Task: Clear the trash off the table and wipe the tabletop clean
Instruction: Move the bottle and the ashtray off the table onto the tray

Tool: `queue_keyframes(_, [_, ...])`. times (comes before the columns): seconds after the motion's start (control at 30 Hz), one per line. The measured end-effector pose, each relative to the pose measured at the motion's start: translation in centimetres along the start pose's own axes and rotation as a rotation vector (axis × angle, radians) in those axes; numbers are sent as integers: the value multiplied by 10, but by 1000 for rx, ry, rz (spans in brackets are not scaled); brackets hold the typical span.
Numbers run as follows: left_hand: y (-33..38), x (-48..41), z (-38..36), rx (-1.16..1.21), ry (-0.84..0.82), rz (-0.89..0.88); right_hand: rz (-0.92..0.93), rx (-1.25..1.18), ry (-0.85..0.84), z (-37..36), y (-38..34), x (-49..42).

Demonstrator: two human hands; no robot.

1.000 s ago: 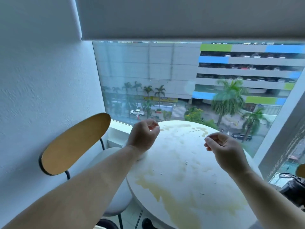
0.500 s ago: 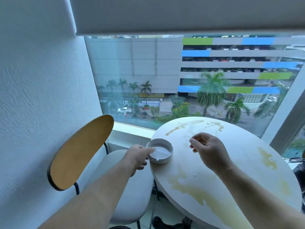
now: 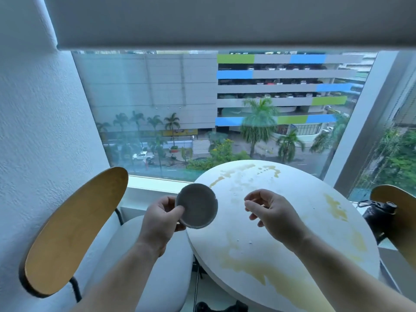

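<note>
The round white table [image 3: 299,230] carries yellowish dried stains [image 3: 258,272] and a few small white crumbs [image 3: 244,241]. My left hand [image 3: 161,219] grips a round grey-white ashtray [image 3: 197,206] by its rim. The ashtray is lifted and tilted, hollow side towards me, above the table's left edge. Over the tabletop, just right of the ashtray, my right hand [image 3: 274,215] has its fingertips pinched together on what looks like a small thin pale scrap.
A chair with a wooden backrest [image 3: 74,228] and a pale seat [image 3: 144,266] stands left of the table against the white wall. At the right edge are a second wooden backrest [image 3: 398,212] and a black bottle [image 3: 378,217]. Directly behind the table is the window [image 3: 202,109].
My left hand has gone from a fist above the table to the ashtray at its left edge, then lifted and tilted it. The right hand stayed pinched over the tabletop.
</note>
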State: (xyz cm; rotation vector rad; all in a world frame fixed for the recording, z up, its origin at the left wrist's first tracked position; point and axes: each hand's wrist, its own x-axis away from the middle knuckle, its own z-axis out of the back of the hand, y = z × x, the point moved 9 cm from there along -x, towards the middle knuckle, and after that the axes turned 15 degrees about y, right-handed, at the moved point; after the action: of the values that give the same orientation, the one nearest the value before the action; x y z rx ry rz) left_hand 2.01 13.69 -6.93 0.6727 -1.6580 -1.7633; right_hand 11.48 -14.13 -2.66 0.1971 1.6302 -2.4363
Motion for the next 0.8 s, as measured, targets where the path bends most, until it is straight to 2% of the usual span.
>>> queue_keyframes(0.1, [22,18,-40,95,-177,-3,-96,-91,-111,1,0,6])
queue_keyframes(0.2, [40,40,-86,86,-338,-34,-202,-218,-195,13,3,12])
queue_keyframes(0.33, [55,69,-148,68,-428,-66,-191,-285,-126,67,11,10])
queue_keyframes(0.43, [64,90,-195,68,-481,-38,-253,-383,-33,116,31,6])
queue_keyframes(0.6, [74,133,-282,52,-660,6,-341,-477,80,191,78,0])
queue_keyframes(0.8, [72,173,-386,-50,-688,-78,-433,-447,119,289,150,-16])
